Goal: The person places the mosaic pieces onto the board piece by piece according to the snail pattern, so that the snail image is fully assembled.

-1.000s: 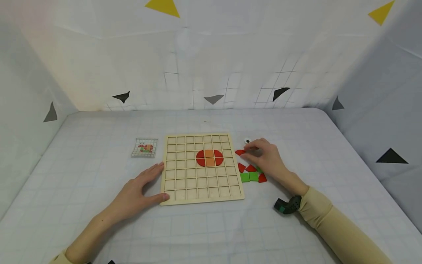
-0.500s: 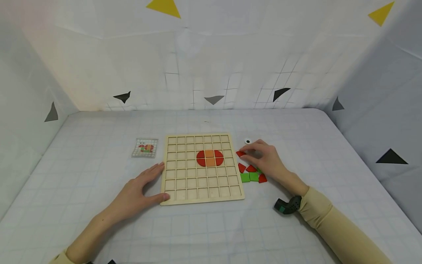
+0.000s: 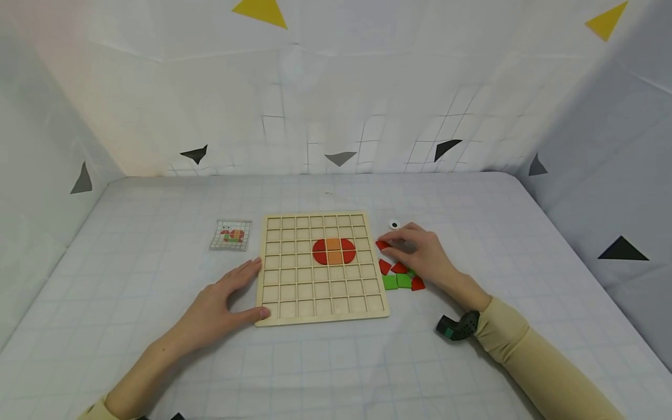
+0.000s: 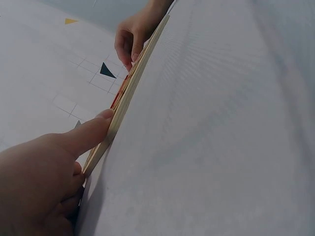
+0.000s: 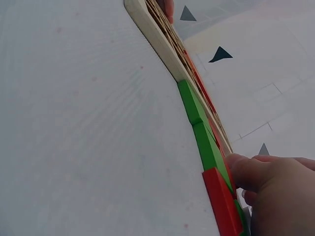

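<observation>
A wooden grid board (image 3: 304,291) lies on the table in the head view, with red quarter-round pieces (image 3: 319,252) on both sides of orange square tiles (image 3: 333,245) set in it. My left hand (image 3: 210,312) rests at the board's left side, fingers extended along the edge and thumb (image 4: 93,132) on the near corner. To the right of the board, my right hand (image 3: 422,251) pinches a red piece (image 3: 382,245) between thumb and fingertips, close to the board's edge. Below that hand lie green square tiles (image 3: 390,282) and several red pieces (image 3: 417,284), partly covered by it.
A small picture card (image 3: 231,235) with a coloured pattern on a grid lies left of the board. A round eye piece (image 3: 394,224) sits just beyond my right hand. White sheeting (image 3: 336,87) with yellow and dark patches rises behind the table.
My right hand has shifted slightly, and the red piece at its fingertips has turned a little. My left hand and the board stay in place.
</observation>
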A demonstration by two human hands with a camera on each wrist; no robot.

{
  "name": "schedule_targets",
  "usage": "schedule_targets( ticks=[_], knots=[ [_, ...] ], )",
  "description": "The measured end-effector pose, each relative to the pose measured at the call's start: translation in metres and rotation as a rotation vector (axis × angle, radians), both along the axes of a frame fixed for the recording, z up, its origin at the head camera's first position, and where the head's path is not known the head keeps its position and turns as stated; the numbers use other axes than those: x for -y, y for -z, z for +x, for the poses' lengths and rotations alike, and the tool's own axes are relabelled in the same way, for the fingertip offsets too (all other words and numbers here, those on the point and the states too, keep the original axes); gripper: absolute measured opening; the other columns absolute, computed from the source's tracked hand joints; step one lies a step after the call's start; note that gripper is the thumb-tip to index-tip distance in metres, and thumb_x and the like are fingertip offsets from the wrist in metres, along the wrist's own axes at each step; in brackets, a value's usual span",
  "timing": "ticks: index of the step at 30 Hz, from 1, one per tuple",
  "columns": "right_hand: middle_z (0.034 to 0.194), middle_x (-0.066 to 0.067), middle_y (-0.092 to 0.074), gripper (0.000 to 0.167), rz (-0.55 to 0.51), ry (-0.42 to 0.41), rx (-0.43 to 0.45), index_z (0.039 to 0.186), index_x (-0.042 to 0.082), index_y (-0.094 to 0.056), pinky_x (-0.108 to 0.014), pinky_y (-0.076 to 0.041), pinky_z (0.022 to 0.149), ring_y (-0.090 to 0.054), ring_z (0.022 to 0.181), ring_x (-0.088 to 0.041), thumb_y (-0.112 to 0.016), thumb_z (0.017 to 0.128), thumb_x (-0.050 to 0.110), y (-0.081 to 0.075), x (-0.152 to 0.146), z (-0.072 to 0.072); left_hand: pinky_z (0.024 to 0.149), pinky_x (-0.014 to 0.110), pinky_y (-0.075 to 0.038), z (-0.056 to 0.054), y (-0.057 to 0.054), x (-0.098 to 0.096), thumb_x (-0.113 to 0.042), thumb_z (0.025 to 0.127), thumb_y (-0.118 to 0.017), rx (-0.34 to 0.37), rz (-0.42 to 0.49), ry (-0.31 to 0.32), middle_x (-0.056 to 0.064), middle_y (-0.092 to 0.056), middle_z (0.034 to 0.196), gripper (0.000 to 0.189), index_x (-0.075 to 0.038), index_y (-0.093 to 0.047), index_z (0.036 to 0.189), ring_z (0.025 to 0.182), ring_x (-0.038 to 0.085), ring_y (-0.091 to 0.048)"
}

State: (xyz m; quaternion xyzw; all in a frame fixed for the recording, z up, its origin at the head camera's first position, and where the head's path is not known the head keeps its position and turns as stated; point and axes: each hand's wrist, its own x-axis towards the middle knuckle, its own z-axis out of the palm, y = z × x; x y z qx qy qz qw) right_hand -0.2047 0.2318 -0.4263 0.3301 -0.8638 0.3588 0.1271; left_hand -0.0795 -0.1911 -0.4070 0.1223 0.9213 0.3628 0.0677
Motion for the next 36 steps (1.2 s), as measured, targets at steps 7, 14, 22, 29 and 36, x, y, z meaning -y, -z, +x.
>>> schedule_targets(
  ticks=[7,14,22,29,36],
  knots=[
    [0.092,0.005,-0.069,0.026,-0.03,0.098,0.03,0.106,0.016,-0.077,-0.026,-0.053,0.077,-0.064,0.089,-0.014,-0.084,0.082,0.016,-0.006,0.002,0.006,0.115,0.062,-0.028,0.001,0.0,-0.001,-0.065,0.08,-0.072,0.003,-0.006,-0.005,0.002,-0.033,0.162,0.094,-0.031,-0.032,0.157,0.15,0.033,-0.028],
    [0.093,0.006,-0.068,0.023,-0.074,0.174,0.104,0.105,0.02,-0.077,-0.032,-0.049,0.077,-0.059,0.09,-0.013,-0.083,0.084,0.021,-0.022,0.014,0.02,0.115,0.062,-0.028,0.001,-0.001,-0.001,-0.065,0.08,-0.072,-0.006,-0.008,-0.007,0.002,-0.034,0.162,0.094,-0.03,-0.032,0.157,0.15,0.033,-0.028],
    [0.089,0.01,-0.07,0.02,-0.115,0.145,0.123,0.1,0.02,-0.077,-0.028,-0.047,0.076,-0.059,0.087,-0.011,-0.085,0.081,0.018,-0.019,0.035,0.034,0.115,0.062,-0.028,0.001,-0.002,-0.002,-0.065,0.08,-0.072,-0.003,-0.007,-0.004,0.003,-0.034,0.162,0.094,-0.029,-0.032,0.157,0.15,0.033,-0.028],
    [0.086,0.008,-0.069,0.021,-0.14,0.065,0.098,0.1,0.016,-0.077,-0.028,-0.051,0.069,-0.059,0.08,-0.014,-0.085,0.081,0.017,-0.013,0.052,0.045,0.115,0.062,-0.027,0.0,0.0,-0.002,-0.066,0.079,-0.072,0.002,0.001,-0.003,0.002,-0.033,0.162,0.094,-0.031,-0.032,0.157,0.15,0.033,-0.027],
    [0.088,0.008,-0.068,0.026,-0.079,0.008,0.053,0.103,0.017,-0.078,-0.022,-0.041,0.059,-0.052,0.075,-0.012,-0.086,0.079,0.02,-0.009,0.059,0.05,0.115,0.062,-0.028,0.001,-0.001,-0.001,-0.065,0.08,-0.073,-0.008,-0.006,-0.006,0.002,-0.034,0.162,0.094,-0.03,-0.033,0.157,0.15,0.032,-0.028]
  ],
)
